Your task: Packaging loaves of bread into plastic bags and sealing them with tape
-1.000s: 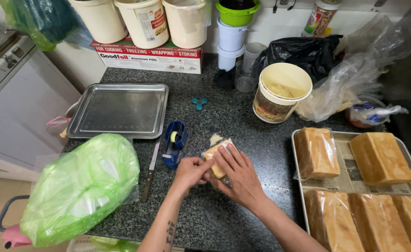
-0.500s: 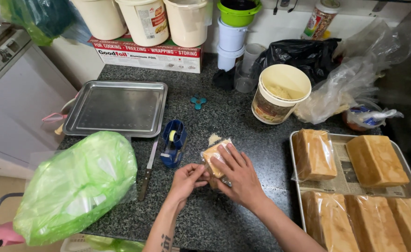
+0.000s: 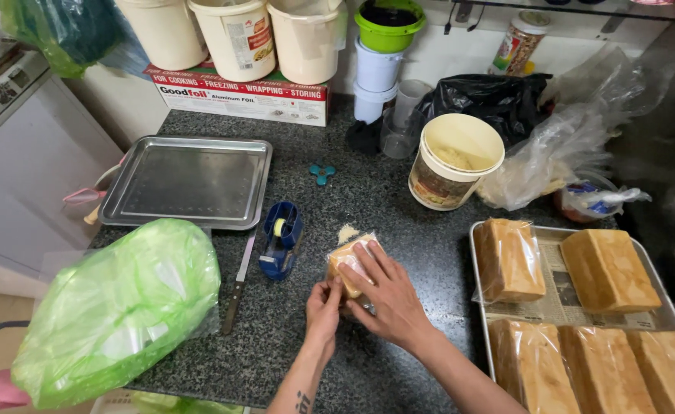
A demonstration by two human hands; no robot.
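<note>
On the dark speckled counter (image 3: 399, 207) lies a small piece of bread in clear plastic wrap (image 3: 347, 257). My right hand (image 3: 383, 295) lies flat over its near side, fingers spread across the wrap. My left hand (image 3: 324, 307) pinches the wrap at its lower left edge. A blue tape dispenser (image 3: 281, 239) stands just left of the wrapped piece, and a knife (image 3: 238, 282) lies beside the dispenser.
An empty metal tray (image 3: 188, 182) sits at the back left. A tray (image 3: 482, 307) of several wrapped loaves is at the right. A green plastic bag (image 3: 115, 307) bulges at the front left. An open beige tub (image 3: 454, 161), buckets and a foil box line the back.
Both hands and the wrapped piece have stayed almost in place. My left hand has shifted slightly along the wrap's near edge.
</note>
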